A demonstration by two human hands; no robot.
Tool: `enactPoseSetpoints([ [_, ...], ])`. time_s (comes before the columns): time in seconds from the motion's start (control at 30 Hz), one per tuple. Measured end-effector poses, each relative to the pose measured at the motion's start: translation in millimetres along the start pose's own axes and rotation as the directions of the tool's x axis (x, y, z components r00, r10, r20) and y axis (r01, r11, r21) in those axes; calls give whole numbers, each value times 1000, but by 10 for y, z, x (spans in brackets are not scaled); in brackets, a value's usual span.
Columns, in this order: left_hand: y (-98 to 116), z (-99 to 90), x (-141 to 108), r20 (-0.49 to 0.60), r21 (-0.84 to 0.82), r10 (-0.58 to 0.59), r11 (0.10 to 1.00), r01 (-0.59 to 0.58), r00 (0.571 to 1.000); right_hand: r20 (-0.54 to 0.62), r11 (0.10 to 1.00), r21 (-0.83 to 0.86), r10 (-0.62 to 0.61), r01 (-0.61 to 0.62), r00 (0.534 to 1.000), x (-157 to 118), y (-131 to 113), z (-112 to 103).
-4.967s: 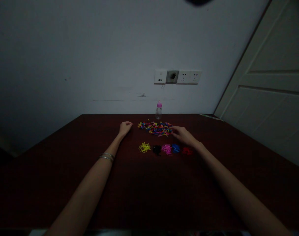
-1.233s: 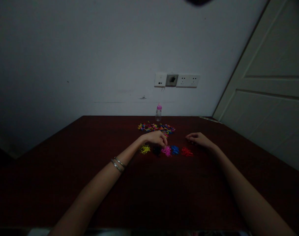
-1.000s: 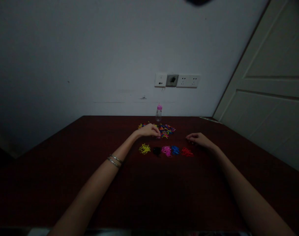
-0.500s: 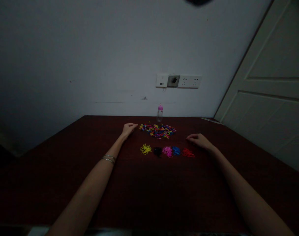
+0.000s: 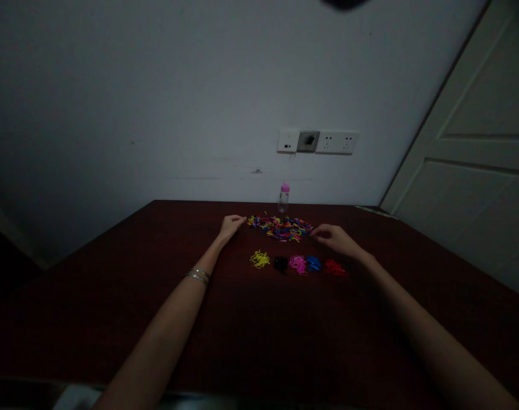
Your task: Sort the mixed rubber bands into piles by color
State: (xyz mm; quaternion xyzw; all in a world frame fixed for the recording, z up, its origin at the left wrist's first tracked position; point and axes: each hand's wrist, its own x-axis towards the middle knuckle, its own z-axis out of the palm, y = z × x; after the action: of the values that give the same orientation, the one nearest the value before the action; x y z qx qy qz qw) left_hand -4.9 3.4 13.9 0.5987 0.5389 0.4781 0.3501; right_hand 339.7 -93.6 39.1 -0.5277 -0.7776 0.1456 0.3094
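Along the back of the scene, a pale grey-white wall [image 5: 200, 102], dimly lit, carrying faint horizontal scuffs and a few dark specks. Against it, a broad dark red-brown table [image 5: 263, 330]; surface smooth, near edge almost black in shadow. At right, an off-white panelled door [image 5: 477, 142], slanting in the view. On the wall above the table, a row of socket plates [image 5: 328, 142]: white units with one grey unit among them.

Mixed heap [image 5: 285, 229] of small bands: toward the far side of the table, roughly centred, low and loosely spread sideways. Colours observed: yellow, blue, red, pink, some dark; strands thin, curled, tangled.

Right hand [image 5: 335, 238]: fingers bent, tips just beside the heap's right end; cannot tell whether a band is pinched. Left hand [image 5: 233, 224]: thumb and fingertips drawn together at the heap's left end; contents, if any, too small to tell.

Clear bottle [image 5: 284, 200], pink top, upright behind the heap. Nearer the person, five single-colour piles in a row, left to right: yellow [image 5: 259, 259], black [image 5: 280, 263], pink [image 5: 298, 264], blue [image 5: 313, 263], red [image 5: 335, 267]. Yellow and pink strands legible; black merges with the tabletop.

Silvery bangles [image 5: 198, 275] on the left wrist. Smallest item: a yellowish fragment [image 5: 266, 213] lying apart behind the heap.
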Motion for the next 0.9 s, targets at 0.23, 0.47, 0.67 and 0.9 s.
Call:
enactPoseSetpoints([
  [0.23, -56, 17, 29, 3, -23, 68, 997, -68, 998, 179, 995, -14, -90, 94, 980, 334, -291, 301],
  [0.47, -91, 39, 57, -3, -69, 78, 995, -78, 997, 247, 987, -106, -91, 120, 965, 496, -335, 508],
  [0.67, -93, 51, 58, -3, -57, 92, 994, -92, 996, 244, 976, -133, -135, 171, 960, 512, -392, 559],
  [0.9, -132, 57, 93, -3, -47, 101, 994, -101, 995, 234, 984, -89, -132, 156, 963, 521, -404, 544],
])
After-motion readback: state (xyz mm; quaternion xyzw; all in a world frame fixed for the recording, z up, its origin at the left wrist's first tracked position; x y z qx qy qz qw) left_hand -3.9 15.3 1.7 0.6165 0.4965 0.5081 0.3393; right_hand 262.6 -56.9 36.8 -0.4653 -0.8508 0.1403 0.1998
